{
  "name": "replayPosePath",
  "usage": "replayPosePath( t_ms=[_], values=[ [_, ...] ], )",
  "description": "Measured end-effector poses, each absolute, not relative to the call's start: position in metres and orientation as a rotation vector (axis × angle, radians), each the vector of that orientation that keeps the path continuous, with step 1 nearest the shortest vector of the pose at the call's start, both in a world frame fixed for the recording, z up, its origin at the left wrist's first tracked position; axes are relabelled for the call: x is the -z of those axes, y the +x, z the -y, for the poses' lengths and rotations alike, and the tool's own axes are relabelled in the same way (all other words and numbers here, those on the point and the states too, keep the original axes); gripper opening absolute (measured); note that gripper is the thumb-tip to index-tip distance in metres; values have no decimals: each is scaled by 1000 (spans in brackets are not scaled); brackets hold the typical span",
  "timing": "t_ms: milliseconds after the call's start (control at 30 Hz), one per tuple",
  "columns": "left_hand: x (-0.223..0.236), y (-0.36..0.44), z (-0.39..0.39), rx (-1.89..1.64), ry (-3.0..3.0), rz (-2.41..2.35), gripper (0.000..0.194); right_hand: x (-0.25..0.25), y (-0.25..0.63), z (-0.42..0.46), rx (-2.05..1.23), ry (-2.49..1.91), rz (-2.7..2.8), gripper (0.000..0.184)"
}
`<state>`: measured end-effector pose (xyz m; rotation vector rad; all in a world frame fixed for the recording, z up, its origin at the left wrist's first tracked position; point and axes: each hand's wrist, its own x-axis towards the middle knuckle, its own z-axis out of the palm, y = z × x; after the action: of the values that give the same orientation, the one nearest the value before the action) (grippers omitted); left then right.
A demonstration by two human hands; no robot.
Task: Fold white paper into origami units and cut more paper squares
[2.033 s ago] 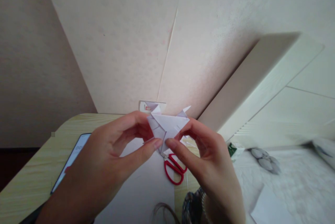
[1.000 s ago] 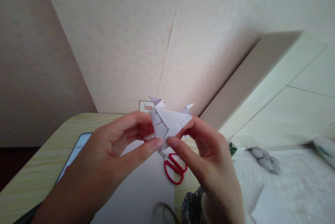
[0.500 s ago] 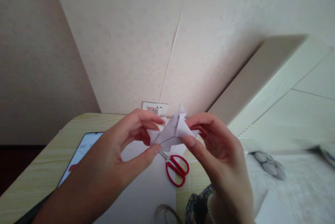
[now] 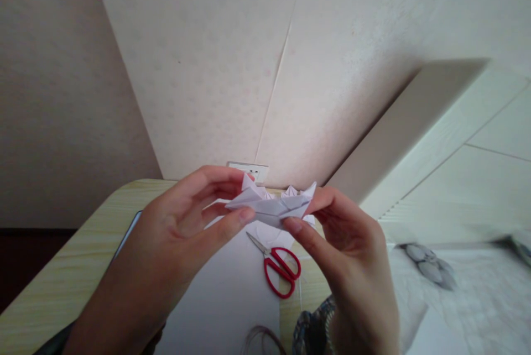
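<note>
A folded white paper piece (image 4: 269, 208) with several pointed corners is held up between my two hands, above the table. My left hand (image 4: 203, 217) pinches its left end, thumb on the near face and fingers behind. At the other end my right hand (image 4: 340, 233) grips it the same way, thumb underneath near the lower edge. Below the paper lie red-handled scissors (image 4: 282, 272), blades slightly apart and pointing up-left. They rest partly on a white sheet (image 4: 224, 288). More white paper (image 4: 305, 228) shows behind the folded piece, partly hidden by it.
A phone (image 4: 128, 233) lies on the wooden table (image 4: 74, 250), mostly covered by my left arm. A thin dark loop (image 4: 263, 338) sits at the sheet's lower edge. A wall socket (image 4: 259, 170) is behind; patterned fabric (image 4: 464, 294) spreads at the right.
The folded paper has been turned and flattened in my hands; its tall middle point no longer stands up. My left hand has shifted slightly, covering more of the phone.
</note>
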<state>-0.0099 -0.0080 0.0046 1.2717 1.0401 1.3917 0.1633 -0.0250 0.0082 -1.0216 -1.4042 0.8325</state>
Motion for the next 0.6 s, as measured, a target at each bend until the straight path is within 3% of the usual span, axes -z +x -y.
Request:
replayPosePath(
  t_ms=[267,433,600],
  values=[
    [-8,-10,8,-1319,1176,-1015,15,-7,163,21,-873,-1013,1390,15],
    [-11,-9,13,-1321,1163,-1040,12,-5,166,20,-918,-996,1362,38],
    [-17,-4,17,-1356,1165,-1168,8,-7,171,22,-872,-1068,1455,5]
  ],
)
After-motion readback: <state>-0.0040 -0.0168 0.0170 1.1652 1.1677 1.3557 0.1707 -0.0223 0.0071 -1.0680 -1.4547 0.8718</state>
